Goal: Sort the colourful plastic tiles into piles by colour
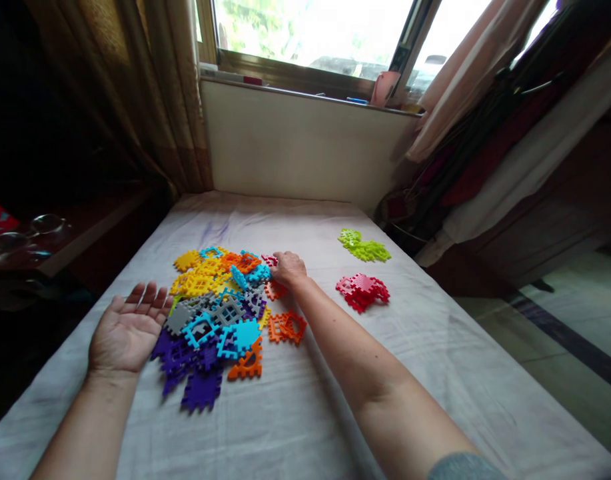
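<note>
A mixed heap of plastic interlocking tiles with toothed edges lies on the sheet, with yellow tiles (pixel 200 277), grey tiles (pixel 228 311), blue tiles (pixel 246 333), purple tiles (pixel 202 389) and orange tiles (pixel 286 327). At the heap's far right edge, my right hand (pixel 288 269) is closed with its fingers on a red tile (pixel 270 261); the fingertips are partly hidden. My left hand (pixel 128 330) rests palm up at the heap's left side, fingers stretched out, holding nothing. To the right sit a stack of red tiles (pixel 364 292) and, farther back, a group of lime green tiles (pixel 364 246).
The pale bedsheet (pixel 425 373) runs up to a low wall (pixel 305 140) under a window. Curtains (pixel 160 93) hang at the left. A dark side table (pixel 85 230) with glasses (pixel 48 225) stands left; hanging clothes (pixel 515 147) crowd the right side.
</note>
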The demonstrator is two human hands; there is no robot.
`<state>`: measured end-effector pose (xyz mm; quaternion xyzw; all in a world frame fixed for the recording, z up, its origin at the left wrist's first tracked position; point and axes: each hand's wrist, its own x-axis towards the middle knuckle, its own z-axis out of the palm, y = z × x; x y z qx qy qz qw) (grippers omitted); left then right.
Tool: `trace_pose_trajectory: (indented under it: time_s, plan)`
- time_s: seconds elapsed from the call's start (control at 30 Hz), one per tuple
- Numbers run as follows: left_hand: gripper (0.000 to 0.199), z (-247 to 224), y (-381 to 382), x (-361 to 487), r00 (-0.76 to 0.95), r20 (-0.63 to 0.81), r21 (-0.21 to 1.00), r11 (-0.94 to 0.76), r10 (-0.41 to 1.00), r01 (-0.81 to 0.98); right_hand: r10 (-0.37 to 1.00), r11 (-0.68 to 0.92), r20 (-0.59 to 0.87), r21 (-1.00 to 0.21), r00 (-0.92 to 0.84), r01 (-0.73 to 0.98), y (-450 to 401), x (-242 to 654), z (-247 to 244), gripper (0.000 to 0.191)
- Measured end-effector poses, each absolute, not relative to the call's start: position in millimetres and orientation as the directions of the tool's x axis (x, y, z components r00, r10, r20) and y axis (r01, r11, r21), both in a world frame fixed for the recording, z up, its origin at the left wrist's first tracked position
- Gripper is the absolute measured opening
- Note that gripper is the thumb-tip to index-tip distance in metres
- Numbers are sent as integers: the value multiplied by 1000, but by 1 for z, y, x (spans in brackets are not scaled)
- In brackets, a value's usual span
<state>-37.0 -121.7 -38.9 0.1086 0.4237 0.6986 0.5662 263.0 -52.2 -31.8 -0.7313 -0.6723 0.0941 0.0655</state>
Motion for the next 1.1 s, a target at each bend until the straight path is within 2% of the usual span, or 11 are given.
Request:
trace_pose_trajectory:
  time_s: [0.23, 0.4, 0.5, 0.67, 0.8, 0.87, 1.0, 1.1]
  plan:
    - [21, -41, -120, -40, -325, -335, 712, 11, 884, -702, 983, -155, -124, -196, 132, 968, -39, 260, -23, 39]
    - [18, -41, -120, -40, -330, -312, 746, 15, 891, -666, 989, -136, -88, -171, 123, 976, -61, 276, -19, 36]
    - [17, -39, -121, -38, -336, -316, 744, 11, 887, -668, 991, -129, 4, -154, 132, 980, -96, 307, -13, 36]
    - [19, -36, -121, -36, -335, -336, 727, 16, 881, -687, 905, -254, 313, -142, 287, 957, -166, 385, -17, 37]
    - [19, -35, -122, -35, -340, -341, 723, 14, 876, -690, 836, -351, 389, -165, 388, 922, -203, 427, -38, 37]
    - [21, -33, -124, -33, -338, -345, 724, 19, 875, -689, 816, -370, 398, -199, 419, 908, -209, 432, -52, 46]
    - [24, -28, -128, -30, -349, -357, 730, 26, 866, -683, 815, -378, 376, -231, 441, 896, -201, 428, -78, 85]
    - [22, -25, -128, -28, -365, -365, 734, 24, 856, -679, 869, -328, 305, -235, 390, 915, -186, 426, -88, 89]
